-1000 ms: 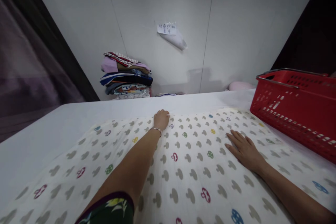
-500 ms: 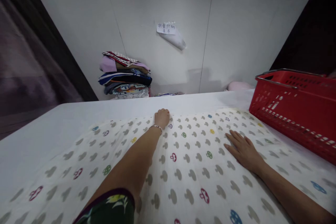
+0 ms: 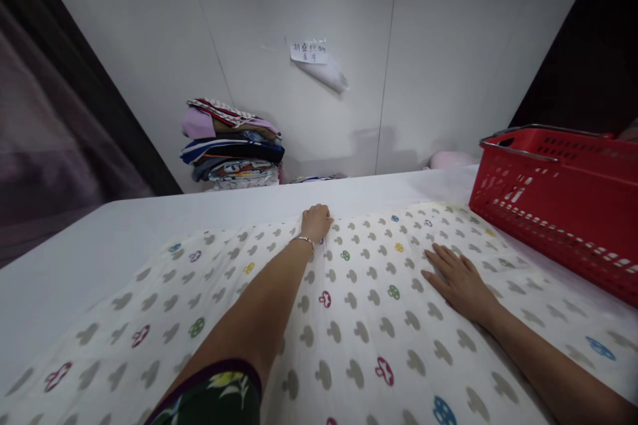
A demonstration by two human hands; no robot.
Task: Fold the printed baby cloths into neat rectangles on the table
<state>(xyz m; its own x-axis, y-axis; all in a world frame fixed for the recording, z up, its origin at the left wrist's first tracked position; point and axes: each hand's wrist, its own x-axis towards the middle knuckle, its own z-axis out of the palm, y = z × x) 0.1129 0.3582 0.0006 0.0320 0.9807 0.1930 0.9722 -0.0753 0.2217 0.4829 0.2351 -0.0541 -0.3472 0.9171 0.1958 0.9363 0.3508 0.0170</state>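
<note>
A white cloth (image 3: 349,345) printed with grey and coloured mushrooms lies spread out flat, with faint creases. At its far edge is my left hand (image 3: 316,223), fingers curled and closed on the cloth's border; the fingertips are partly hidden. A bracelet circles that wrist. My right hand (image 3: 458,284) rests palm down on the right part of the cloth, its fingers stretched out and slightly spread.
The cloth lies on a white table (image 3: 144,216). A red plastic basket (image 3: 563,206) with metal handles stands at the right. Behind the table are a stack of folded fabrics (image 3: 234,146), a pink object (image 3: 451,159) and a wall with a paper sign (image 3: 309,52).
My left hand has slid a little to the right along the cloth's far edge, partly covering a purple mushroom. My right hand stays in place. The view has shifted slightly.
</note>
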